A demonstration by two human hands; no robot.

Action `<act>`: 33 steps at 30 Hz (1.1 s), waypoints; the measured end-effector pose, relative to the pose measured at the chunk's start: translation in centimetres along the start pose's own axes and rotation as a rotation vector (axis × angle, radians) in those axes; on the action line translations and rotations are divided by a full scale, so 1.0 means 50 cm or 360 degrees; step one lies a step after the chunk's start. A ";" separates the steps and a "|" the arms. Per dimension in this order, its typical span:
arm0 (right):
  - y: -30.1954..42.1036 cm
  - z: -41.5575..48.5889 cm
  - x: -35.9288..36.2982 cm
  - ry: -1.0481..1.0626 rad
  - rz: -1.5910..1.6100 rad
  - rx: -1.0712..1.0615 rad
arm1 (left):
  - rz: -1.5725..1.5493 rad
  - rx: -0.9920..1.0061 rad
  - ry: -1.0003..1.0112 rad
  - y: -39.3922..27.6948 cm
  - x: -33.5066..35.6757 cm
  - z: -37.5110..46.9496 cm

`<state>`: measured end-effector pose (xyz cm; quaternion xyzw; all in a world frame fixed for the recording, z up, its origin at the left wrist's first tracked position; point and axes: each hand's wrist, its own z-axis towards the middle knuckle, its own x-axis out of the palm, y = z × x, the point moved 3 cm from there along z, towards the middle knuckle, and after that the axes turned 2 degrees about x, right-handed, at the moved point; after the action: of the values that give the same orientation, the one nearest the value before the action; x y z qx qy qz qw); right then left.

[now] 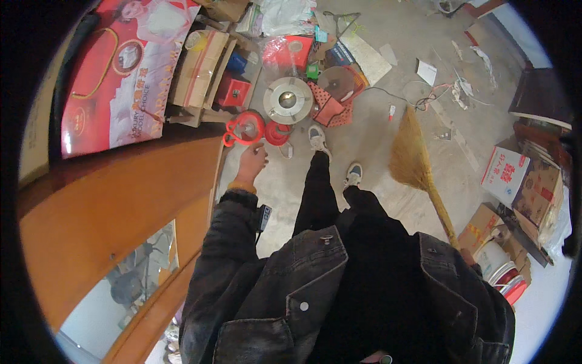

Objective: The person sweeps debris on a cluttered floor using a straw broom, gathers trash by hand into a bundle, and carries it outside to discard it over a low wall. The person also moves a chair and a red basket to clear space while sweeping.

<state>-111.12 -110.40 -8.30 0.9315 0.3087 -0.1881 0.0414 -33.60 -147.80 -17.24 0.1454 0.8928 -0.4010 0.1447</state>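
My right hand, largely hidden by the jacket, holds the end of a straw broom's handle. The broom slants away from me, its bristles fanned out on the concrete floor. My left hand hangs with curled fingers just below a red-rimmed round plastic item with red loops; whether it touches that item, or holds anything, cannot be made out. Beside them are a small red round item and a round metal burner-like piece with a shiny centre.
An orange-brown wooden cabinet with a mirror runs along my left. Cardboard boxes and a dotted red cloth lie ahead. Cables and paper scraps litter the floor. Cartons and a white bucket stand at right.
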 end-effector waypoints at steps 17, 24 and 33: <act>0.420 0.184 0.000 -0.0310 -0.1090 -0.0357 | 0.1085 -0.0018 0.0010 0.005 0.171 0.552; 0.997 0.710 0.241 -0.0224 -0.0843 -0.0920 | 0.1280 -0.0143 -0.0512 0.073 0.153 0.714; 1.288 1.006 0.402 -0.0257 -0.0811 -0.0797 | 0.1262 -0.0247 -0.0379 0.167 0.192 0.812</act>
<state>-74.59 -160.81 -64.94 0.7678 0.5630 -0.1840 0.2441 -33.49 -171.87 -52.29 0.4190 0.7723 -0.2598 0.4006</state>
